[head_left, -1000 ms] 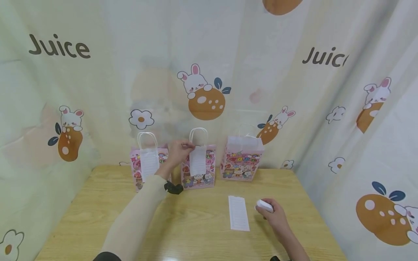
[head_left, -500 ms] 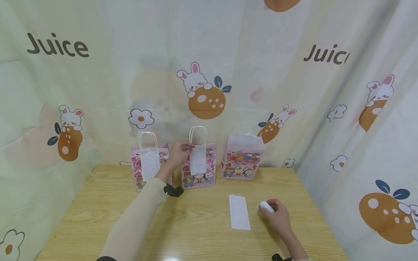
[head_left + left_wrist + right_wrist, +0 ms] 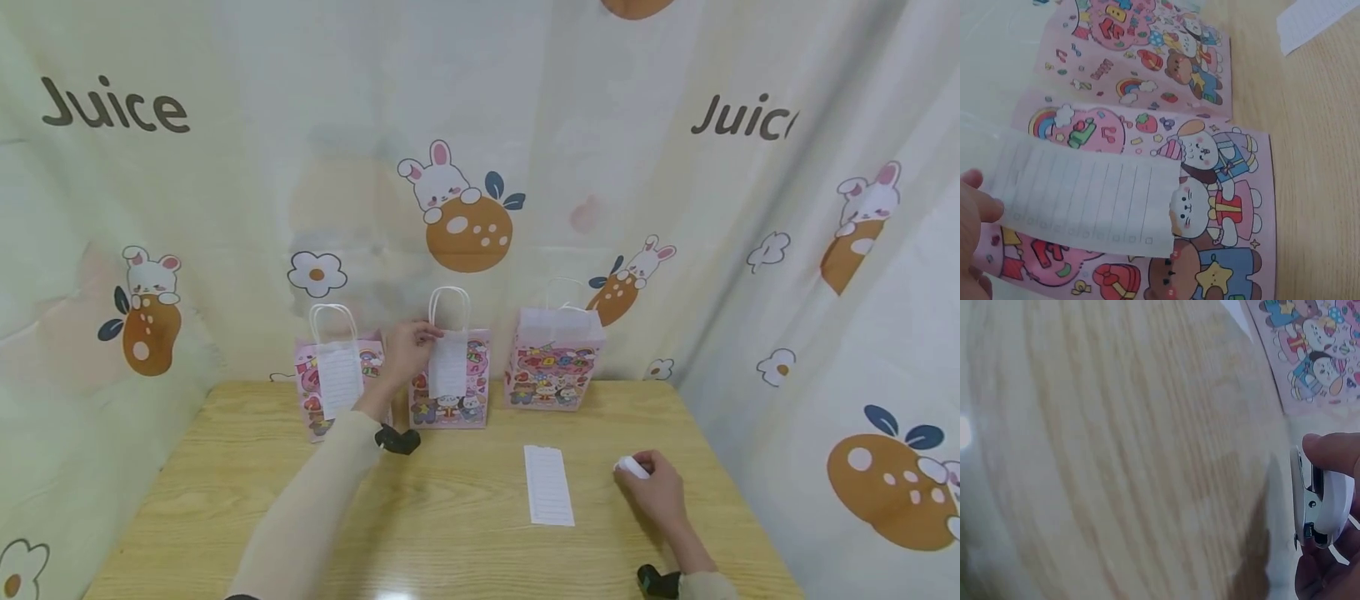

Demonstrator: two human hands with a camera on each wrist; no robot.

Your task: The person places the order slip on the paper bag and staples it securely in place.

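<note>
At the middle pink cartoon paper bag (image 3: 450, 418), my left hand (image 3: 407, 352) pinches the upper edge of a lined white paper slip (image 3: 447, 371). In the left wrist view the slip (image 3: 1094, 197) lies flat over the bag's printed front, its torn end hanging free, with a fingertip at its upper corner. My right hand (image 3: 662, 493) holds a small white stapler (image 3: 632, 467) low over the right side of the table. The right wrist view shows the stapler (image 3: 1334, 503) side-on, with thumb and fingers around it.
The left pink bag (image 3: 309, 396) has a similar slip (image 3: 340, 383) on its front, and a right pink bag (image 3: 551, 371) stands further right. Another lined slip (image 3: 548, 486) lies on the wooden table (image 3: 450, 517). A printed curtain (image 3: 480, 100) hangs behind.
My right hand has moved right, away from the loose slip, with the stapler in it. My left hand stays at the top of the middle bag's slip.
</note>
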